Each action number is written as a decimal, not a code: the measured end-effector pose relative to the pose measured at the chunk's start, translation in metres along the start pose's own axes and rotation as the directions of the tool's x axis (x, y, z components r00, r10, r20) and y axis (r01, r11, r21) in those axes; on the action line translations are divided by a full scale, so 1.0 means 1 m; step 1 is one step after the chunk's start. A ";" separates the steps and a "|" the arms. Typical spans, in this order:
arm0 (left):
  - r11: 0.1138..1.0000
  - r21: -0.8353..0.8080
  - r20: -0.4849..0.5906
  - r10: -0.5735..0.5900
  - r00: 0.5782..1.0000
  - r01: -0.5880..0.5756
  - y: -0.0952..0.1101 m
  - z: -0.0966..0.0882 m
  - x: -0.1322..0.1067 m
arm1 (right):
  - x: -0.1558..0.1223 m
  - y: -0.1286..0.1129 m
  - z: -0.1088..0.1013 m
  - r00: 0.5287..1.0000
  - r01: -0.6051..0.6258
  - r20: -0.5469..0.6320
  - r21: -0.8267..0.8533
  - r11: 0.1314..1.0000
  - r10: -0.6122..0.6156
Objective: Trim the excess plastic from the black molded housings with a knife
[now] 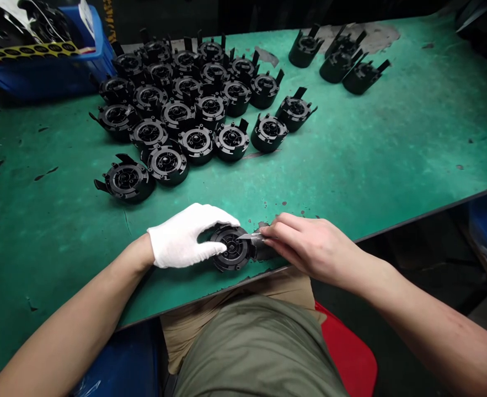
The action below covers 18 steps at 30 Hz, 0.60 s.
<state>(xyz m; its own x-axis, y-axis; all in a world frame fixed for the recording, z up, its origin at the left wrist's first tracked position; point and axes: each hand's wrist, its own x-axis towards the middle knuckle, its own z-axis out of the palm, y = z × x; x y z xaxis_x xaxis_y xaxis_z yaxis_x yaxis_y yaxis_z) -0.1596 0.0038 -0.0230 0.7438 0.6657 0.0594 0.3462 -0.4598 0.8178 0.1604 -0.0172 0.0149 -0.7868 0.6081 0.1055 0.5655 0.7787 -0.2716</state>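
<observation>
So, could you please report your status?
Left fingers holding round black part. Right fingers gripping blade, tip at part. Other black parts stand beyond, clear of hands.

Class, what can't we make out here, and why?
Head view:
Thin blade, rear end: covered by the right hand.
Black part in the left hand, underside: faces away.
Blue bin, left end: cut off by picture edge.
Rear black parts, lower sides: blocked by nearer ones.

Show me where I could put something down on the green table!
The biggest bare patch of the green table is right, between the four black parts at the back and the front edge. Another lies left, between the blue bin and left forearm. It's crowded at the cluster of black parts and around the left hand and right hand.
</observation>
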 end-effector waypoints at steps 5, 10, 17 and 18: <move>1.000 -0.006 0.003 0.021 1.000 -0.021 -0.002 0.000 0.000 | 0.001 0.004 0.000 0.999 0.024 0.031 -0.054 0.998 -0.022; 1.000 -0.011 0.007 0.013 1.000 -0.013 -0.003 0.000 0.000 | 0.002 0.012 0.003 0.998 0.057 0.040 -0.004 0.998 -0.056; 1.000 -0.023 0.022 0.012 1.000 -0.012 -0.002 -0.001 0.000 | 0.012 0.027 -0.005 0.978 0.193 0.103 -0.100 0.976 -0.183; 1.000 -0.024 0.024 0.014 1.000 -0.013 -0.002 -0.001 0.001 | 0.014 0.029 -0.008 0.972 0.215 0.124 -0.118 0.969 -0.201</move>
<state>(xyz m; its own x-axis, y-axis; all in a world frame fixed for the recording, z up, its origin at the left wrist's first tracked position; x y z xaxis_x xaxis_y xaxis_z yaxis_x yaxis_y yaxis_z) -0.1605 0.0058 -0.0239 0.7618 0.6453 0.0570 0.3225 -0.4542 0.8305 0.1675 0.0155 0.0159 -0.9088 0.4155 0.0387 0.4080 0.9041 -0.1274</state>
